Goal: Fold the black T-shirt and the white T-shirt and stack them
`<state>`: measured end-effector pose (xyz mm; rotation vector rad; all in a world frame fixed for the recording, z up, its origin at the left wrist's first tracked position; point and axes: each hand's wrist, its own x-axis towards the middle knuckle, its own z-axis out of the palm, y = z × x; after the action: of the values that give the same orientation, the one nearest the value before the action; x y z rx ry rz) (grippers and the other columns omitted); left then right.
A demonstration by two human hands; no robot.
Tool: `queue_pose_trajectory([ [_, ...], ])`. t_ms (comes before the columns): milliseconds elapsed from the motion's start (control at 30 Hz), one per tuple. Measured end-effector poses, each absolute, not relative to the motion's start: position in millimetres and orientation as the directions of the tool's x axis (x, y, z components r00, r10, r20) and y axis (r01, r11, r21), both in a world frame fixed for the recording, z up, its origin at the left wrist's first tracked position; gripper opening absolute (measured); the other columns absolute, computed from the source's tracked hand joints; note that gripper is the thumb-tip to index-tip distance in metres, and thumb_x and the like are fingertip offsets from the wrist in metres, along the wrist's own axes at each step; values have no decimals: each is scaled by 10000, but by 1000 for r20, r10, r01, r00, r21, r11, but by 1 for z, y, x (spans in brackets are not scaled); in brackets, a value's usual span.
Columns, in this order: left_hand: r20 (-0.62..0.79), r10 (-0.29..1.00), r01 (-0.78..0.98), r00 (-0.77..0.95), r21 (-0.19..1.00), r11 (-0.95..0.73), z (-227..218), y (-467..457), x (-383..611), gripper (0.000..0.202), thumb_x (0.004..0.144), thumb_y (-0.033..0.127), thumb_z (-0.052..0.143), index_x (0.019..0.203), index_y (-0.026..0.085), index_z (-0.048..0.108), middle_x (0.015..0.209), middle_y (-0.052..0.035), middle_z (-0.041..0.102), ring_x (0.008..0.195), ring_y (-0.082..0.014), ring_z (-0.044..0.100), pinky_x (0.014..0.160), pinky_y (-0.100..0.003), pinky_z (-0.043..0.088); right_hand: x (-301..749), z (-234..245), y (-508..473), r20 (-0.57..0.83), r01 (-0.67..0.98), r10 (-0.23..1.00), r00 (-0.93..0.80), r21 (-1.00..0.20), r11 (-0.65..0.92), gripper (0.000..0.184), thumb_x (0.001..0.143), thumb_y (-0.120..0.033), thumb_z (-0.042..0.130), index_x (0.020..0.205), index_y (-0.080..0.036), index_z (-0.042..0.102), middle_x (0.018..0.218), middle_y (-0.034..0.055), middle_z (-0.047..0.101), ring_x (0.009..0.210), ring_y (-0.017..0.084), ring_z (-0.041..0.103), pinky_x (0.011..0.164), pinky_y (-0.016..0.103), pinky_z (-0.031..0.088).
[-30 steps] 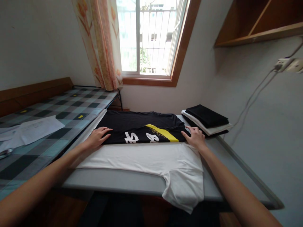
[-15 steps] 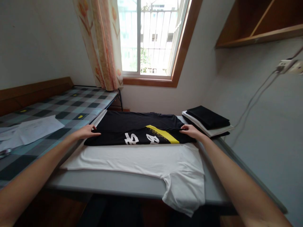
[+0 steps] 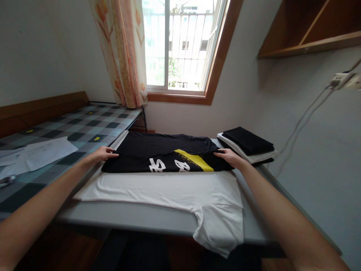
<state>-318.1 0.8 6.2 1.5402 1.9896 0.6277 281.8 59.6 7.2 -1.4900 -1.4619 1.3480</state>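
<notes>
A black T-shirt with white lettering and a yellow stripe lies folded over a white T-shirt on a grey table. My left hand pinches the black shirt's left edge. At the shirt's right edge my right hand grips the fabric, fingers curled onto it. The white shirt's sleeve hangs over the table's front edge.
A stack of folded black and white clothes sits at the table's back right. On the left is a bed with a checked cover and white paper. A window with a curtain is behind; a cable hangs along the right wall.
Both hands moved from lying flat on the black shirt's near corners to gripping its left and right edges farther back. The view shifted slightly.
</notes>
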Motion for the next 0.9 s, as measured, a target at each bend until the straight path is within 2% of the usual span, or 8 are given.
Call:
queue_pose_trajectory([
  [133, -189, 969, 690, -163, 680, 248, 4, -10, -318, 567, 369, 646, 769, 651, 171, 641, 607, -45, 644, 631, -232, 615, 528, -298, 457, 278, 4, 59, -223, 296, 968, -116, -938, -181, 107, 798, -240, 691, 871, -166, 712, 897, 84, 757, 812, 209, 712, 822, 340, 570],
  [267, -39, 984, 725, -172, 672, 153, 8, -17, -314, 571, 429, 690, 687, 674, 177, 635, 668, -59, 673, 653, -235, 623, 562, -307, 467, 274, 4, 59, -264, 298, 962, -75, -926, -231, 90, 823, -226, 668, 872, -157, 699, 880, 92, 755, 788, 204, 712, 791, 327, 574],
  [400, 143, 970, 850, -198, 518, 97, 12, -20, -312, 487, 544, 647, 600, 712, 191, 640, 709, -61, 679, 672, -231, 621, 586, -299, 450, 277, 8, 56, -300, 323, 954, 6, -902, -286, 123, 820, -242, 672, 892, -147, 698, 865, 107, 751, 778, 216, 710, 735, 327, 579],
  [533, 244, 953, 902, -178, 429, 58, 13, -23, -309, 435, 645, 607, 543, 759, 198, 635, 741, -60, 677, 697, -218, 614, 618, -287, 453, 291, 4, 46, -256, 450, 966, 22, -860, -239, 134, 752, -256, 732, 800, -132, 720, 832, 107, 747, 784, 221, 699, 727, 306, 565],
  [633, 339, 927, 917, -157, 398, 10, 13, -24, -305, 478, 680, 628, 521, 782, 174, 631, 801, -79, 664, 697, -204, 594, 656, -300, 460, 302, -4, 36, -210, 555, 978, 7, -812, -178, 240, 679, -356, 785, 728, -128, 730, 780, 99, 739, 774, 242, 685, 716, 321, 552],
  [700, 364, 919, 907, -151, 420, -17, 12, -25, -304, 524, 695, 655, 509, 812, 158, 630, 818, -87, 657, 696, -200, 588, 659, -306, 464, 308, -8, 28, -165, 559, 986, -38, -821, -115, 366, 646, -466, 786, 772, -126, 743, 803, 95, 741, 786, 252, 678, 713, 333, 545],
  [800, 318, 935, 843, -159, 537, -39, 10, -26, -304, 559, 700, 696, 512, 859, 171, 618, 784, -64, 659, 694, -203, 606, 638, -297, 477, 314, -13, 18, -67, 536, 992, -110, -844, 3, 547, 632, -625, 729, 850, -124, 749, 858, 97, 740, 824, 264, 667, 739, 353, 535],
  [900, 298, 934, 758, -198, 651, -47, 7, -28, -305, 568, 670, 720, 558, 885, 196, 604, 801, -36, 666, 696, -197, 624, 635, -285, 499, 316, -17, 10, 50, 571, 992, -116, -814, 108, 615, 644, -704, 666, 844, -127, 741, 867, 107, 733, 836, 278, 655, 756, 378, 527],
])
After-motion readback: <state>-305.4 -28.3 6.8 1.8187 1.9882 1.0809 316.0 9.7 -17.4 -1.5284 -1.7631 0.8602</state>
